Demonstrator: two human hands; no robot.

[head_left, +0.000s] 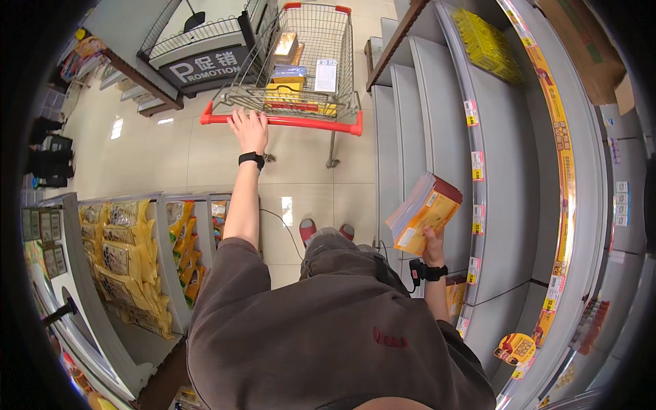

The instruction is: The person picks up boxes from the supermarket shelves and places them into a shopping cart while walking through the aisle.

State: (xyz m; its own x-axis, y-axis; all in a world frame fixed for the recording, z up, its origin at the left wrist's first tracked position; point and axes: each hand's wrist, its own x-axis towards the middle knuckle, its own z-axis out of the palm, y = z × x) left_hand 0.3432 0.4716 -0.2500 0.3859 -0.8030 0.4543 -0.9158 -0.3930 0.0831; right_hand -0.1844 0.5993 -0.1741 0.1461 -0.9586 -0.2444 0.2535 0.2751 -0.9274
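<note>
My left hand [249,128] lies over the left part of the red handle [311,124] of a wire shopping cart [316,34], its fingers hooked across the bar. Inside the cart are several boxed or packaged goods, among them a yellow package [283,92], a blue one [290,72] and a white one [326,75]. On the right, my right hand [432,247] grips an orange-yellow box [427,213] by its lower edge, beside the grey shelves. Its thumb shows on the orange face; the other fingers are mostly hidden behind the box.
Grey tiered shelves [447,116] with price tags run along my right, bearing a yellow mesh-like basket [486,44] at the far end. Bagged yellow goods [123,260] fill a rack at left. A promotion stand [208,68] stands left of the cart. Thin cables hang near my waist.
</note>
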